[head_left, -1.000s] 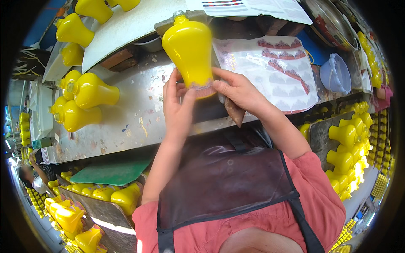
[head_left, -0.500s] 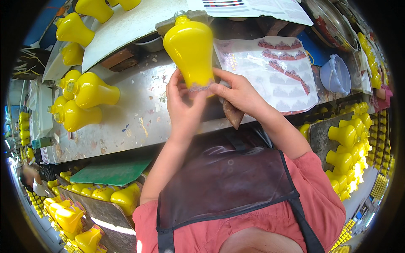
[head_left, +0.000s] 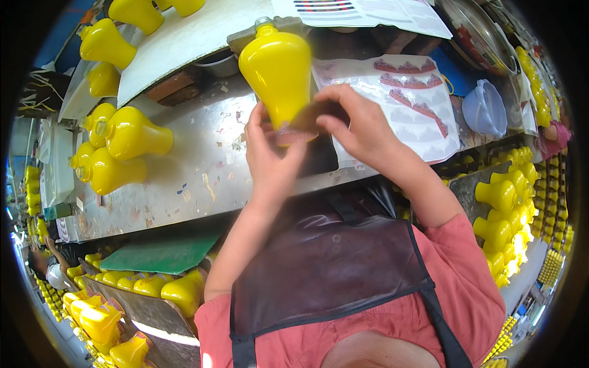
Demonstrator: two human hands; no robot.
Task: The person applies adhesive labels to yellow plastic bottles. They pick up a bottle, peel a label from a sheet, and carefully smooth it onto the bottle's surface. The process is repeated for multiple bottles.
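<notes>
A glossy yellow bottle (head_left: 276, 67) lies with its clear glass neck pointing away from me. Its neck end rests on a grey block (head_left: 242, 39). My left hand (head_left: 270, 150) is closed round the narrow base end. A patterned pinkish band (head_left: 285, 134) wraps that end. My right hand (head_left: 362, 126) pinches a dark brown flat scraper (head_left: 319, 115), slightly blurred, with its edge against the bottle just by the band. The scraper hides part of the bottle's lower right side. Right of the bottle lies a sheet of decals (head_left: 417, 104) with several red-and-purple patterned strips.
Several yellow bottles (head_left: 132, 132) lie at the left of the metal table (head_left: 202, 178). A white board (head_left: 178, 37) and a printed paper (head_left: 380, 12) are at the back. A lilac bucket (head_left: 485, 109) stands right. Bottle-filled racks flank me; a green board (head_left: 162, 251) lies below left.
My right hand has let go of the bottle's base and turned the brown scraper up from under the palm against the bottle. My left hand still holds the base.
</notes>
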